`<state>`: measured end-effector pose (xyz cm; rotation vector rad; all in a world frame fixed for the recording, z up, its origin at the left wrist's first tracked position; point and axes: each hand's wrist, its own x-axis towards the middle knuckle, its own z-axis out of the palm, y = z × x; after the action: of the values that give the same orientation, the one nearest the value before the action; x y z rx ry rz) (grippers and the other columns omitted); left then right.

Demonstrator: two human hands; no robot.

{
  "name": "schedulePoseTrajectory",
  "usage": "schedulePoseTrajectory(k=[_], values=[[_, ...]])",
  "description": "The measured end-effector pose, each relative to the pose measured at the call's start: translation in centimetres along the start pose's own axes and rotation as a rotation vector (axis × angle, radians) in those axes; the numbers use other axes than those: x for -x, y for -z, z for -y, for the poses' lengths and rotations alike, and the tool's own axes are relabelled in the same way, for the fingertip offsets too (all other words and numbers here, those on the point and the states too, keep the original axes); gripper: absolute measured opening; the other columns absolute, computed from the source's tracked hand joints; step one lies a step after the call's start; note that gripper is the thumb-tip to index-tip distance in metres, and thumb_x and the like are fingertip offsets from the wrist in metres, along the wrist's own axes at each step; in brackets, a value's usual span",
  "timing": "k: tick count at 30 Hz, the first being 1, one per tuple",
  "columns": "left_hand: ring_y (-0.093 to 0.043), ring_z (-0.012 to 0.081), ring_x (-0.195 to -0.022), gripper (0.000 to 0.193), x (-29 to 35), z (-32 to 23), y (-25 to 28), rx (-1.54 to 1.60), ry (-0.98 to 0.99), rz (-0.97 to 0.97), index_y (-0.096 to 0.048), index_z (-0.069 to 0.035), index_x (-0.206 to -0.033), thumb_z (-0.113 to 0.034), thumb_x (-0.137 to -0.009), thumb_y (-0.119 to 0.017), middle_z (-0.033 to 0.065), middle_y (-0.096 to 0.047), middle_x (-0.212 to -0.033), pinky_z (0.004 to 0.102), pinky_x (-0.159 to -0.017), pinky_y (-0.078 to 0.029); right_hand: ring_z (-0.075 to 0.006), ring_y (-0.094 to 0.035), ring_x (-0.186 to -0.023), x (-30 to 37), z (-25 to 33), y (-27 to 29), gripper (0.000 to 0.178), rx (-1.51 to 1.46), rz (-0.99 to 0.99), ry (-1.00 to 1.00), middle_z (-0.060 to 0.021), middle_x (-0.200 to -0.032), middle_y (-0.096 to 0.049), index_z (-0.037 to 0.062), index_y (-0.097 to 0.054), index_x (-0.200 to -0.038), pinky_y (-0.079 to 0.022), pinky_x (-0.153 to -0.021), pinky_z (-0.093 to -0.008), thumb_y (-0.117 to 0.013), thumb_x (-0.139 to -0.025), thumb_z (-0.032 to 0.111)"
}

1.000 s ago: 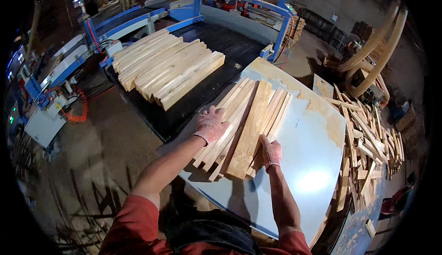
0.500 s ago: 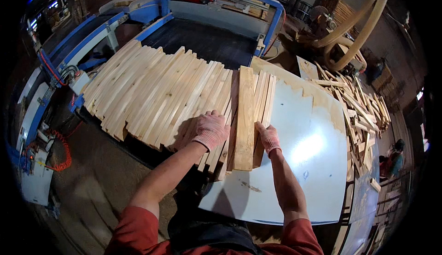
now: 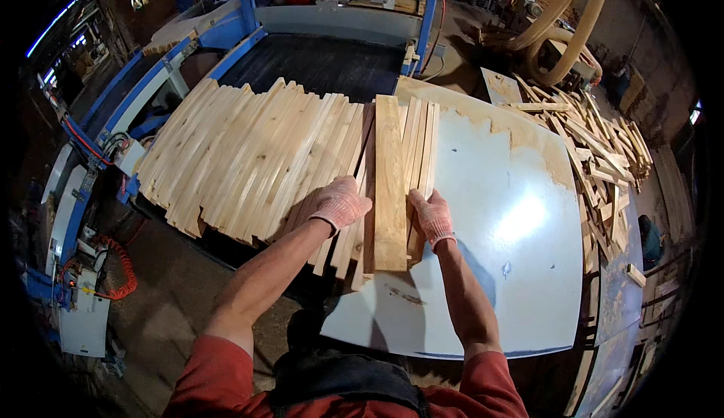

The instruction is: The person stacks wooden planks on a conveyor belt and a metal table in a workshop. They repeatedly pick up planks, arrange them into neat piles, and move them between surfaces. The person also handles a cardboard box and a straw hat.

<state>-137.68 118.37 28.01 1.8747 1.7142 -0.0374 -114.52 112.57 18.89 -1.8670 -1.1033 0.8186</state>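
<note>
A wide row of pale wooden strips point(image 3: 226, 161) lies side by side, with uneven ends. On its right part rests a thicker, wider plank point(image 3: 390, 192), raised above the strips beside it. My left hand point(image 3: 343, 203), in a pinkish knit glove, is closed with fingers curled on strips just left of the plank. My right hand point(image 3: 432, 218), gloved alike, grips the edge of a small group of strips point(image 3: 422, 142) right of the plank. Its thumb side is next to the plank; the fingertips are partly hidden. A narrow dark gap runs along the plank's left side.
Under the right-hand strips is a shiny pale sheet point(image 3: 505, 282) with a worn brown edge. A blue-framed machine with a black belt point(image 3: 324, 59) stands beyond. Loose wood offcuts point(image 3: 596, 146) pile up at right, near a thick hose point(image 3: 577, 33). An orange coiled hose point(image 3: 124, 267) hangs at left.
The view has shifted slightly. My right hand has moved a little farther along the strips, away from me. My left hand stays beside the plank, its fingers still curled.
</note>
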Motion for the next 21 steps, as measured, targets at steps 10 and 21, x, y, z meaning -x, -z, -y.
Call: schedulePoseTrajectory(k=[10, 21], values=[[-0.056, 0.0423, -0.133, 0.066, 2.9, -2.9, -7.4, 0.312, -0.058, -0.037, -0.044, 0.002, -0.137, -0.029, -0.088, -0.075, 0.0255, -0.056, -0.137, 0.0496, -0.11, -0.048, -0.0332, -0.069, -0.105, 2.0, -6.8, 5.1, 0.053, -0.087, 0.045, 0.05, -0.0218, -0.114, -0.072, -0.0008, -0.064, -0.131, -0.053, -0.094, -0.0435, -0.073, -0.095, 0.036], [-0.056, 0.0362, -0.138, 0.081, 7.8, 1.0, -13.9, 0.716, -0.382, -0.066, -0.037, 0.0, -0.156, -0.032, -0.091, -0.075, 0.0252, -0.055, -0.147, 0.0417, -0.116, -0.044, -0.0396, -0.059, -0.132, 11.9, -5.1, 9.2, 0.075, -0.097, -0.002, -0.011, -0.0261, -0.144, -0.059, -0.0006, -0.043, -0.156, -0.047, -0.113, -0.0448, -0.072, -0.096, 0.033]])
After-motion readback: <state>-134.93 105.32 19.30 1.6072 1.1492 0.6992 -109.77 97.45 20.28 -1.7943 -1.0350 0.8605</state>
